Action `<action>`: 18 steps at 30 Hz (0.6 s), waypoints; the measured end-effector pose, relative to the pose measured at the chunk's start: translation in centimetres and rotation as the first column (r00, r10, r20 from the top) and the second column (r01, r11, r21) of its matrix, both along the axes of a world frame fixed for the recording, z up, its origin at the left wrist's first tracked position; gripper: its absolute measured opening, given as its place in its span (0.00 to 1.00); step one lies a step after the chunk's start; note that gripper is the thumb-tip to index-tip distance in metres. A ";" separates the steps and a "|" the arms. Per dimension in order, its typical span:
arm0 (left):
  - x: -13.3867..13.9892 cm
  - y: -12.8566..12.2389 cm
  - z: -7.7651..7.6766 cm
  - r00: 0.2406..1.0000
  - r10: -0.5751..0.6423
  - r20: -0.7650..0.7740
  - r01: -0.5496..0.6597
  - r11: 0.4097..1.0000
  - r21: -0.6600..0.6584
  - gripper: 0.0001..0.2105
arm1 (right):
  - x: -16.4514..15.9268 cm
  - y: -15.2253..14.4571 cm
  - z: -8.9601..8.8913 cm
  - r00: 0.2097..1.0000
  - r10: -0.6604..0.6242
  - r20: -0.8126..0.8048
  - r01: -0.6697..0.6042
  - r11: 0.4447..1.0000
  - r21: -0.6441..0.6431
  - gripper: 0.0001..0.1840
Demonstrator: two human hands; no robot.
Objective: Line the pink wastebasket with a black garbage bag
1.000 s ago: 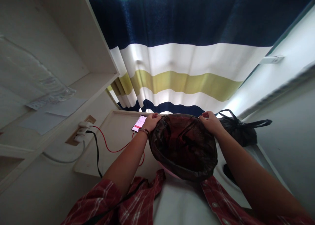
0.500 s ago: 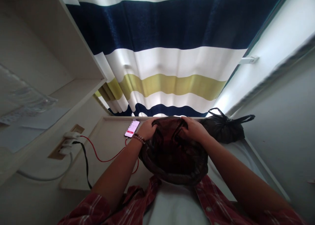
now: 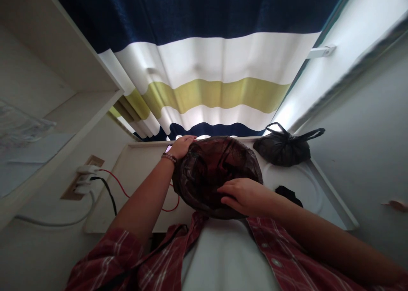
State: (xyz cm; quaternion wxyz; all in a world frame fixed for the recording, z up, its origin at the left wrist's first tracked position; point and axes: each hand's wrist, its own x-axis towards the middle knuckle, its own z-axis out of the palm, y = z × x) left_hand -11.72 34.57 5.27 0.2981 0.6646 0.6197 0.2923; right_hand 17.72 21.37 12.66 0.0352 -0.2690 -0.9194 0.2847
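Note:
A round trash bin lined with a dark, thin garbage bag (image 3: pixel 219 148) stands in front of me, its opening towards me. The bag is folded over the rim, and the bin itself is hidden beneath it. At the far left of the rim, my left hand (image 3: pixel 183 147) grips the lined edge; its fingertips are partly hidden. My right hand (image 3: pixel 240 193) is over the near right part of the opening, with fingers loosely stretched, apart and nothing held. Behind the left hand, a phone (image 3: pixel 168 148) is mostly covered.
A tied black plastic bag (image 3: pixel 283 148) sits at the back right of the white tabletop (image 3: pixel 318 197). A small black item (image 3: pixel 288 195) lies nearer. Plugs with cables fill a wall socket (image 3: pixel 84 178) at left, below a shelf (image 3: pixel 86 108). A striped curtain (image 3: pixel 216 95) hangs behind.
My right hand has let go of the far rim and come nearer, over the opening. My left hand has shifted left along the edge. The view has tilted down, and the small black item now shows.

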 end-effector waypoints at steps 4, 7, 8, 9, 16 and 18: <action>-0.5 2.0 -1.1 0.993 -0.093 -0.076 0.084 0.990 -0.109 0.23 | 0.3 -1.7 -1.3 0.995 0.004 0.099 -0.009 0.999 0.043 0.20; -0.7 2.3 -1.7 0.990 -0.036 -0.135 0.027 0.997 -0.068 0.24 | 0.9 -2.3 -2.5 0.989 0.039 0.143 -0.050 0.996 0.074 0.21; -0.7 2.3 -1.9 0.989 -0.016 -0.149 0.009 0.999 -0.048 0.24 | 1.0 -2.4 -2.8 0.986 0.049 0.160 -0.064 0.994 0.089 0.20; -0.6 2.4 -2.1 0.988 -0.004 -0.155 -0.002 0.999 -0.034 0.24 | 1.2 -2.5 -3.2 0.983 0.058 0.176 -0.077 0.992 0.104 0.20; -0.5 2.4 -3.3 0.998 0.051 -0.044 -0.053 0.997 -0.051 0.25 | 1.3 -2.6 -4.5 0.976 0.061 0.209 -0.096 0.982 0.161 0.15; -1.0 2.4 -3.2 0.997 0.057 -0.044 -0.060 0.996 -0.062 0.27 | 1.3 -2.6 -4.4 0.974 0.063 0.216 -0.098 0.983 0.155 0.16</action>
